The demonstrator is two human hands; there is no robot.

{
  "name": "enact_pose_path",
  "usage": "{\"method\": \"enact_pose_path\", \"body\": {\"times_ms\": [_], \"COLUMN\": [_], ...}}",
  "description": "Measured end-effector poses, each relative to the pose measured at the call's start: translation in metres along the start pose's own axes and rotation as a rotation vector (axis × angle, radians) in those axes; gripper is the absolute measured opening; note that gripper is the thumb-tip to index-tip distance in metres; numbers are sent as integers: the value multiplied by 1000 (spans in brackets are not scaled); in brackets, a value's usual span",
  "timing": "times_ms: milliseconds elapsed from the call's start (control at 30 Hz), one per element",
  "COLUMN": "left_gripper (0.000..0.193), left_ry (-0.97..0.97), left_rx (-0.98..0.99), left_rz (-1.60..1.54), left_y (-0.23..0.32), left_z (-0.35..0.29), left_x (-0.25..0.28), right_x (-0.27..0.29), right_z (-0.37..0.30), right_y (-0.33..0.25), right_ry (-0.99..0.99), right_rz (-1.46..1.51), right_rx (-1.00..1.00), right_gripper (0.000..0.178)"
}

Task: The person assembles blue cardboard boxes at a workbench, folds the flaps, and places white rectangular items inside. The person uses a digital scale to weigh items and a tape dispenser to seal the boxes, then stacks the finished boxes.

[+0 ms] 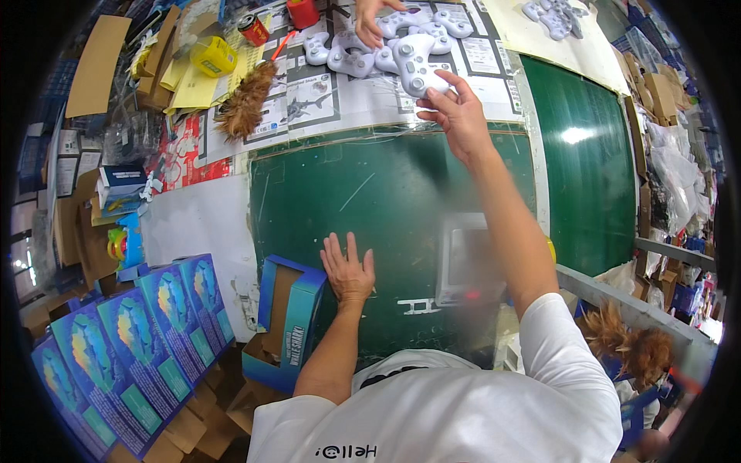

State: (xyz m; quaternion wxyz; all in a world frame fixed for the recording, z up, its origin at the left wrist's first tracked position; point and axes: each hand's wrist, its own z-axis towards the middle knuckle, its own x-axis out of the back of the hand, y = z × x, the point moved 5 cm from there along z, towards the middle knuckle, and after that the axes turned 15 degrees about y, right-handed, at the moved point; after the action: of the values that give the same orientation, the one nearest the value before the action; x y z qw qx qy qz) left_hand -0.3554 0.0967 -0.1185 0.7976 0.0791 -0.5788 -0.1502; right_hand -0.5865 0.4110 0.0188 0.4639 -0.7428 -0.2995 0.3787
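Observation:
My right hand (457,114) reaches out to the far side, its thumb and fingers pinching the lower end of a white game controller (415,65). My left hand (347,268) lies flat on the green tabletop (324,185), fingers spread, holding nothing. Right beside it, to the left, stands a blue display box (309,302) with an open front and brown cardboard inside. Several more white game controllers (351,59) are grouped on a printed paper sheet beyond the green surface. Another person's hand (369,23) comes in from the far edge, close to these controllers.
Printed blue boxes (130,336) stand in a row at the lower left. A brown feather-like bundle (248,100), a yellow container (213,56), a can (252,29) and a red cup (302,12) sit at the far left. More controllers (554,15) lie far right. A grey device (465,262) is blurred.

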Motion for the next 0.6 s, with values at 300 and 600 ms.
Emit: {"method": "enact_pose_path", "body": {"times_ms": [300, 600], "left_gripper": [68, 66], "left_ry": [-7, 34], "left_rx": [2, 13], "left_rz": [2, -47], "left_y": [-3, 4], "left_z": [-3, 4], "left_x": [-4, 6], "right_x": [-26, -41], "right_z": [29, 40], "right_y": [4, 1], "right_ry": [-40, -49], "right_rz": [54, 141], "right_rx": [34, 60], "right_gripper": [55, 75]}}
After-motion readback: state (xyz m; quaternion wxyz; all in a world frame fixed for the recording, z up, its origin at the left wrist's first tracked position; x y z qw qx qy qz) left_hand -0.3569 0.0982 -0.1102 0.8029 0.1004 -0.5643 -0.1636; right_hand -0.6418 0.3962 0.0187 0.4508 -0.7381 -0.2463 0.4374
